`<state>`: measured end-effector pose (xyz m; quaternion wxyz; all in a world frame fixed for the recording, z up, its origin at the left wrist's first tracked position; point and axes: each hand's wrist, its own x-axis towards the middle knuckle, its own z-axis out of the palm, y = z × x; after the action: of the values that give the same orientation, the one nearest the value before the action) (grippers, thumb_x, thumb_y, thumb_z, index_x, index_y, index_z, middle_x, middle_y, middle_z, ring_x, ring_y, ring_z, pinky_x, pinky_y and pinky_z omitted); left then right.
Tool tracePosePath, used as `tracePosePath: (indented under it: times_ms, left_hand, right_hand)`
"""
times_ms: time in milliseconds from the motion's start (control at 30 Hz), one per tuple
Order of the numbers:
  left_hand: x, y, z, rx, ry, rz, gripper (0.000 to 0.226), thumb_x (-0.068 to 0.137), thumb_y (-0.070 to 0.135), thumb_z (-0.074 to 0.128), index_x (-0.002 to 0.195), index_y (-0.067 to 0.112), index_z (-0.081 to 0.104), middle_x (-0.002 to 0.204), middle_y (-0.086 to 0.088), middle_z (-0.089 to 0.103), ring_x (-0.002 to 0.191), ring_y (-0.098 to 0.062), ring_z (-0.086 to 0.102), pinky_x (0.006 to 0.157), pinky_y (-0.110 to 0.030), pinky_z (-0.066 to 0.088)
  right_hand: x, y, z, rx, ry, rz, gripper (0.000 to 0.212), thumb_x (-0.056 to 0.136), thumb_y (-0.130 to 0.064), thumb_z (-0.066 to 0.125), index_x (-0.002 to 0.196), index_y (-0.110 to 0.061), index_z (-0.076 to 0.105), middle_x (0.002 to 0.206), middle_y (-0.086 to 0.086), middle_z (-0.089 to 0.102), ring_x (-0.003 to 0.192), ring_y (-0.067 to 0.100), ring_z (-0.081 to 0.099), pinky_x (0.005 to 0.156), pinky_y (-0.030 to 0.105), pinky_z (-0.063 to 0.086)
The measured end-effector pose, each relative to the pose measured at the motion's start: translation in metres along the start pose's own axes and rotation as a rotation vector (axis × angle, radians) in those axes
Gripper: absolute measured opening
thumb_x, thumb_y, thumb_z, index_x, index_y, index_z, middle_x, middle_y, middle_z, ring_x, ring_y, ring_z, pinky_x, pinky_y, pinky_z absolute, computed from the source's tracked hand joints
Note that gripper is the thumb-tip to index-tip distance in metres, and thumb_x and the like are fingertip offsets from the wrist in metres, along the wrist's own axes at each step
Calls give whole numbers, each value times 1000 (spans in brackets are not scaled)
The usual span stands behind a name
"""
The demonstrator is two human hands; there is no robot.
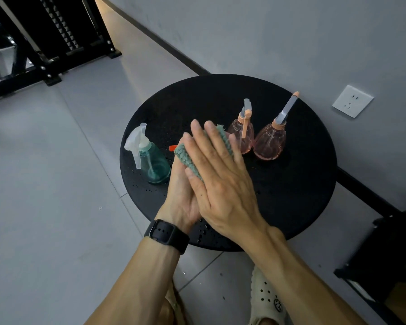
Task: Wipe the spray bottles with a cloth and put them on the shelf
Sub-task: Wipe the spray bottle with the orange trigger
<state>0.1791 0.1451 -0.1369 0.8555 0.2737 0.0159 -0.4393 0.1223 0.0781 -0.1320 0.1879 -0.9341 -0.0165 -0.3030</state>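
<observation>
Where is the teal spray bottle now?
The teal spray bottle stands on the left side of the round black table, just left of the left hand.

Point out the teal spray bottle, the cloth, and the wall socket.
teal spray bottle (155, 164): head view, on its tinted body.
cloth (185, 154): head view, on the fold showing between the hands.
wall socket (352, 101): head view, on its white faceplate.

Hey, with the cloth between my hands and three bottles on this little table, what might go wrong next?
1. The two pink bottles stand close together just beyond the right hand; reaching for one may topple the other.
2. The teal bottle stands near the table's left edge beside the left hand; a nudge could knock it off.
</observation>
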Motion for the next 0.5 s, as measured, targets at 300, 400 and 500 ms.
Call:
tracePosePath:
  times_ms: [300, 400, 500]
  left_hand:
    - [4, 1, 9, 103, -16, -30, 58, 105, 47, 34, 144, 7, 48, 146, -16, 51, 138, -27, 46, 120, -40, 30]
    - [3, -1, 7, 104, 15, -48, 62, 104, 51, 32, 146, 7, 46, 150, -16, 47, 140, -29, 44, 121, -42, 28]
    - [4, 0, 6, 100, 58, -25, 59, 106, 47, 31, 144, 6, 48, 140, -15, 56, 136, -26, 48, 118, -39, 32]
  right_hand:
    - [6, 8, -23, -37, 59, 145, 51, 104, -25, 28, 151, -10, 20, 160, 3, 14, 149, 16, 6, 122, 39, 2]
    - [7, 11, -24, -20, 75, 200, 51, 104, -27, 26, 152, -9, 17, 159, 1, 9, 149, 15, 2, 122, 37, -1]
    - [6, 5, -21, -9, 74, 179, 51, 104, -25, 27, 151, -9, 16, 159, 0, 8, 149, 16, 2, 121, 38, -1]
